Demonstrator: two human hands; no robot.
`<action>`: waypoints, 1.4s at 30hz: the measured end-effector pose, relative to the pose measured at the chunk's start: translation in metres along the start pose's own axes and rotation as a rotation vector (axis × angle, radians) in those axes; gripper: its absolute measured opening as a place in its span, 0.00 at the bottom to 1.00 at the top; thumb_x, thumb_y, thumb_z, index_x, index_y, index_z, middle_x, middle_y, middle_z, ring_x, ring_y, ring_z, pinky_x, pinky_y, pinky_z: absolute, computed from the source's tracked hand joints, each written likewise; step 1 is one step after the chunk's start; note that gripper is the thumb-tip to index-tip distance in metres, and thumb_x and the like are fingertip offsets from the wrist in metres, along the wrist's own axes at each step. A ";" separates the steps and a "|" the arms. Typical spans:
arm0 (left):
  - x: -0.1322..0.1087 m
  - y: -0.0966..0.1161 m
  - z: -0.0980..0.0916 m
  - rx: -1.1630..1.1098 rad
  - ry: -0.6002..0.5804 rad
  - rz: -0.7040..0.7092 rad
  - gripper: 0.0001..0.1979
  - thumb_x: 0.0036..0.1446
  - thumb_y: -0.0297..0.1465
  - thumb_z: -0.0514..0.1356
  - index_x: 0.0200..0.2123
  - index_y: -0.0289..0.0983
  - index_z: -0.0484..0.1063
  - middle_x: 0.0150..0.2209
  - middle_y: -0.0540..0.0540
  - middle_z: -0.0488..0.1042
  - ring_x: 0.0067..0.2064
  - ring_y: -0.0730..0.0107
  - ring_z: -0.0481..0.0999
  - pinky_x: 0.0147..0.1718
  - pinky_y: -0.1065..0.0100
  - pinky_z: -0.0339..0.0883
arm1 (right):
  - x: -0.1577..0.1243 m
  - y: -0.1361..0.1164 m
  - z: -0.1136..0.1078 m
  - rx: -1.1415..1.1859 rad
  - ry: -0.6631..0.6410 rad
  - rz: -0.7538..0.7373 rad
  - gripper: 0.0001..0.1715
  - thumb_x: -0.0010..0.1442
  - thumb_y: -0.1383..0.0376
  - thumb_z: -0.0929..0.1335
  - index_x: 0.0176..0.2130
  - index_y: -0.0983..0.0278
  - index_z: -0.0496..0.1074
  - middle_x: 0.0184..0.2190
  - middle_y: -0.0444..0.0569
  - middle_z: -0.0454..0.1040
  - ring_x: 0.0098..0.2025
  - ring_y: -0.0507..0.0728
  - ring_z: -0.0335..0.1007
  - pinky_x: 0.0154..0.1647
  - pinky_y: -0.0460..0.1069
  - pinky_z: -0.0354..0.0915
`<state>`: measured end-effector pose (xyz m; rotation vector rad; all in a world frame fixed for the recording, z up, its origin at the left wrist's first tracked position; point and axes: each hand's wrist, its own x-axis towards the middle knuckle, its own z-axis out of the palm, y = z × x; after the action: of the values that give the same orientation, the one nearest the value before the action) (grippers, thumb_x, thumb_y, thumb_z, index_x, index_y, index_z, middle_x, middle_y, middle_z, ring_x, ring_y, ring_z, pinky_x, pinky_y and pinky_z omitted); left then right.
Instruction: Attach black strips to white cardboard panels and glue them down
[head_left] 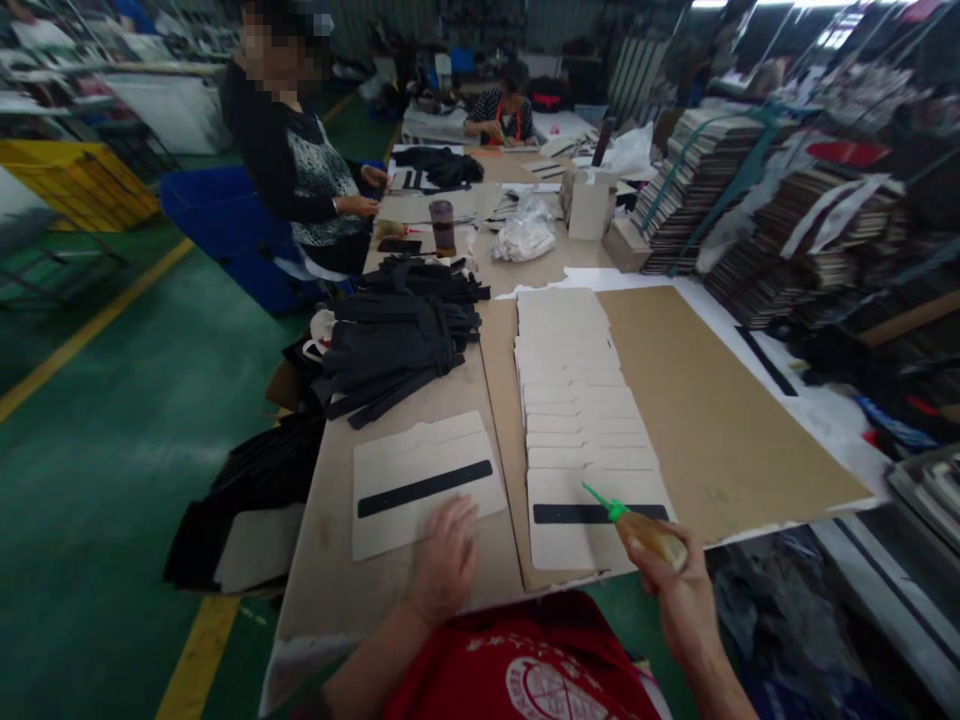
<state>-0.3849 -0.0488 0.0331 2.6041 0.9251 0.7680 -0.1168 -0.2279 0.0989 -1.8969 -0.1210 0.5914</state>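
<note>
My right hand (pixel 679 580) is wrapped around an amber glue bottle (pixel 651 535) with a thin green nozzle, which points forward and left. Its tip is above the nearest pale board of an overlapping row (pixel 577 400), close to a black strip (pixel 562 514) lying across that board. My left hand (pixel 450 545) lies flat, fingers stretched out, on the lower edge of another pale board (pixel 390 530). Across this board runs a second black strip (pixel 424 488), just beyond my fingertips.
A heap of black strips (pixel 397 340) lies left of the row. A brown sheet (pixel 720 420) covers the table's right side. Farther off are a dark cup (pixel 442 230), plastic bags (pixel 525 232) and tied board stacks (pixel 697 180). A co-worker (pixel 292 150) is at the table's left side.
</note>
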 end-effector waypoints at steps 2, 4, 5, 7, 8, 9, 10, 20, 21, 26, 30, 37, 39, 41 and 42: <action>0.014 0.041 0.027 -0.054 -0.173 0.103 0.22 0.59 0.25 0.54 0.58 0.36 0.65 0.58 0.38 0.69 0.62 0.56 0.63 0.59 0.53 0.62 | 0.004 0.000 0.012 -0.083 -0.042 -0.082 0.39 0.42 0.49 0.76 0.49 0.62 0.66 0.34 0.43 0.72 0.29 0.54 0.67 0.29 0.49 0.65; 0.025 0.067 0.051 -0.059 -0.272 0.116 0.23 0.59 0.26 0.54 0.58 0.36 0.65 0.59 0.39 0.68 0.62 0.56 0.64 0.58 0.52 0.62 | 0.008 0.001 0.021 -0.131 -0.091 -0.190 0.36 0.44 0.50 0.75 0.48 0.62 0.66 0.40 0.47 0.72 0.40 0.58 0.70 0.41 0.53 0.68; 0.029 0.075 0.061 -0.048 -0.300 0.102 0.23 0.60 0.26 0.54 0.58 0.36 0.66 0.59 0.39 0.68 0.61 0.55 0.64 0.58 0.52 0.62 | 0.011 0.002 0.024 -0.144 -0.117 -0.238 0.34 0.45 0.50 0.74 0.48 0.62 0.66 0.42 0.48 0.72 0.43 0.60 0.69 0.46 0.55 0.67; 0.033 0.080 0.075 -0.015 -0.327 0.066 0.22 0.61 0.28 0.54 0.59 0.35 0.66 0.60 0.38 0.68 0.61 0.55 0.64 0.58 0.51 0.62 | 0.017 0.007 0.029 -0.185 -0.174 -0.317 0.31 0.49 0.51 0.73 0.48 0.62 0.65 0.44 0.49 0.70 0.47 0.61 0.68 0.51 0.57 0.65; 0.033 0.079 0.080 0.000 -0.335 0.057 0.22 0.62 0.29 0.53 0.59 0.35 0.66 0.60 0.39 0.68 0.61 0.55 0.64 0.58 0.51 0.62 | 0.020 0.010 0.031 -0.214 -0.199 -0.354 0.30 0.50 0.52 0.72 0.49 0.62 0.65 0.45 0.50 0.69 0.48 0.61 0.67 0.52 0.57 0.65; 0.033 0.078 0.084 0.010 -0.341 0.055 0.22 0.62 0.30 0.53 0.60 0.36 0.65 0.61 0.39 0.68 0.61 0.55 0.64 0.58 0.51 0.61 | 0.023 0.012 0.033 -0.246 -0.221 -0.390 0.29 0.51 0.53 0.72 0.49 0.62 0.65 0.45 0.50 0.68 0.49 0.61 0.66 0.54 0.58 0.64; 0.032 0.076 0.087 0.017 -0.346 0.056 0.23 0.62 0.30 0.53 0.60 0.36 0.65 0.61 0.39 0.67 0.61 0.55 0.64 0.58 0.51 0.61 | 0.025 0.014 0.035 -0.276 -0.243 -0.423 0.28 0.53 0.54 0.71 0.50 0.61 0.64 0.46 0.49 0.67 0.49 0.60 0.66 0.54 0.58 0.63; 0.027 0.072 0.090 0.054 -0.356 0.077 0.25 0.61 0.30 0.53 0.61 0.35 0.64 0.62 0.40 0.68 0.64 0.51 0.61 0.58 0.48 0.61 | 0.034 0.010 0.055 -0.454 -0.324 -0.575 0.20 0.59 0.57 0.67 0.50 0.59 0.63 0.45 0.49 0.65 0.47 0.59 0.69 0.46 0.54 0.69; 0.028 0.072 0.090 0.054 -0.362 0.074 0.25 0.60 0.30 0.53 0.61 0.35 0.64 0.62 0.40 0.68 0.64 0.50 0.60 0.58 0.48 0.61 | 0.034 0.010 0.056 -0.470 -0.329 -0.582 0.20 0.59 0.57 0.67 0.50 0.59 0.63 0.45 0.49 0.65 0.46 0.59 0.69 0.45 0.54 0.70; 0.028 0.072 0.089 0.052 -0.399 0.062 0.26 0.59 0.29 0.54 0.61 0.35 0.64 0.63 0.41 0.67 0.65 0.48 0.58 0.58 0.46 0.61 | 0.033 0.005 0.058 -0.563 -0.347 -0.639 0.19 0.60 0.61 0.66 0.50 0.59 0.63 0.45 0.49 0.65 0.43 0.58 0.71 0.42 0.53 0.71; 0.027 0.071 0.090 0.050 -0.383 0.068 0.26 0.59 0.30 0.54 0.62 0.37 0.64 0.63 0.42 0.66 0.65 0.48 0.58 0.58 0.46 0.62 | 0.035 0.001 0.051 -0.666 -0.298 -0.639 0.18 0.61 0.62 0.65 0.51 0.58 0.63 0.46 0.49 0.65 0.40 0.57 0.71 0.37 0.52 0.71; 0.028 0.071 0.089 0.051 -0.377 0.074 0.26 0.59 0.30 0.54 0.61 0.36 0.65 0.62 0.42 0.67 0.64 0.48 0.59 0.56 0.46 0.62 | 0.029 0.000 0.054 -0.721 -0.315 -0.651 0.19 0.60 0.64 0.66 0.52 0.58 0.63 0.47 0.49 0.65 0.39 0.56 0.71 0.37 0.51 0.70; 0.029 0.071 0.088 0.046 -0.380 0.069 0.26 0.59 0.30 0.54 0.61 0.37 0.65 0.63 0.42 0.67 0.64 0.48 0.59 0.57 0.46 0.62 | 0.027 -0.001 0.052 -0.745 -0.315 -0.664 0.19 0.60 0.65 0.65 0.52 0.58 0.63 0.47 0.49 0.65 0.39 0.56 0.71 0.36 0.51 0.70; 0.029 0.072 0.087 0.042 -0.381 0.062 0.26 0.59 0.30 0.54 0.61 0.36 0.65 0.63 0.43 0.67 0.64 0.48 0.59 0.58 0.46 0.61 | 0.026 -0.001 0.046 -0.771 -0.289 -0.660 0.18 0.62 0.64 0.64 0.52 0.58 0.62 0.47 0.49 0.65 0.38 0.56 0.71 0.34 0.50 0.69; 0.030 0.072 0.086 0.041 -0.381 0.059 0.26 0.59 0.30 0.54 0.61 0.36 0.65 0.63 0.43 0.67 0.64 0.48 0.59 0.58 0.46 0.61 | 0.027 -0.002 0.043 -0.783 -0.265 -0.650 0.18 0.62 0.64 0.64 0.52 0.58 0.62 0.47 0.49 0.65 0.37 0.56 0.71 0.33 0.50 0.68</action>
<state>-0.2806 -0.0910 0.0038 2.6876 0.7591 0.2488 -0.1122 -0.1817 0.0792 -2.3164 -1.2410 0.3518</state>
